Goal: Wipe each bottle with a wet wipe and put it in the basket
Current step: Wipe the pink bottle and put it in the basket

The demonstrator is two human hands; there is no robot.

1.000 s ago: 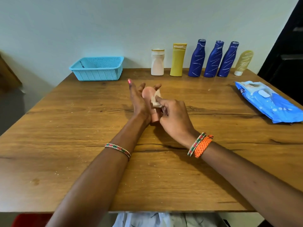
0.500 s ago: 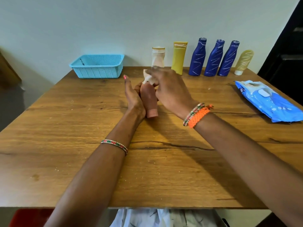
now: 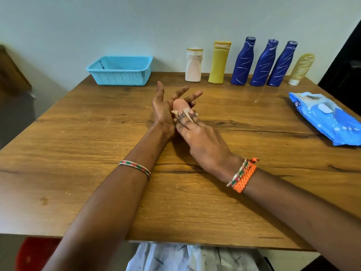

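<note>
The left hand (image 3: pixel 163 109) props a pink bottle (image 3: pixel 178 104) at the middle of the tabletop (image 3: pixel 78 133); its fingers are spread and mostly straight, so the grip looks loose, more a support with palm & thumb side than a real clasp. The right hand (image 3: pixel 203 141) presses a small wet wipe (image 3: pixel 185 112) against the near side of the bottle with straight fingers, no curl round it.

Seen from this grip, the basket (image 3: pixel 121 72) stands far ahead & to the left, with no bottle visible in it. Six more bottles (image 3: pixel 242 61) stand in a row ahead & to the right, at the wall. The wipe pack (image 3: pixel 328 118) lies far to the right.

What could go wrong: because the left fingers are open, a strong rub from the right hand can push the bottle out of the palm, so it falls & rolls on the tabletop. The wipe is small & only pressed, not pinched, so it may slip off or bunch up, leaving part of the bottle not cleaned. I think the far side is the easiest part to miss.
</note>
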